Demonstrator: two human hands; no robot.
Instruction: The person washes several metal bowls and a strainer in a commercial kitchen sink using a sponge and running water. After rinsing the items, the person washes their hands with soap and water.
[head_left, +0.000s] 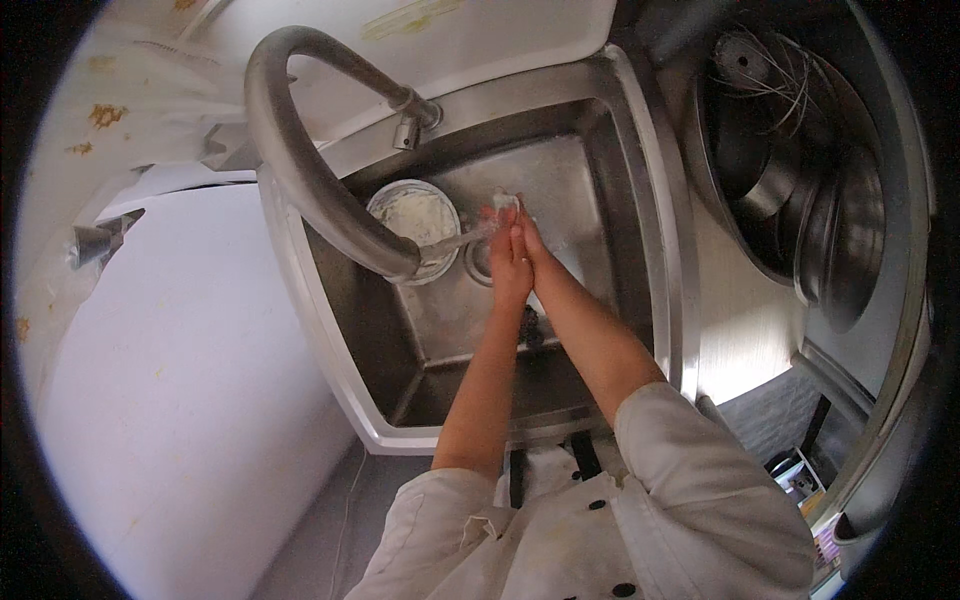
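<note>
My left hand (512, 268) and my right hand (531, 231) are pressed palm to palm over a stainless steel sink (555, 176). Water (459, 241) runs from the curved metal faucet (289, 142) and splashes over the fingertips. No solid object shows between the palms, though the inner sides are hidden. Left of the hands, a round container (412, 214) sits in the sink with a cream-coloured residue inside. The stream passes over its lower right rim. A round drain (477, 264) lies partly behind my left hand.
At the right, a large metal pot (709, 172) holds metal bowls (847, 232) and a wire whisk (787, 82). A white panel (187, 322) stands left of the sink. The wall (105, 161) behind has brown stains. A small dark object (531, 326) lies in the sink between the forearms.
</note>
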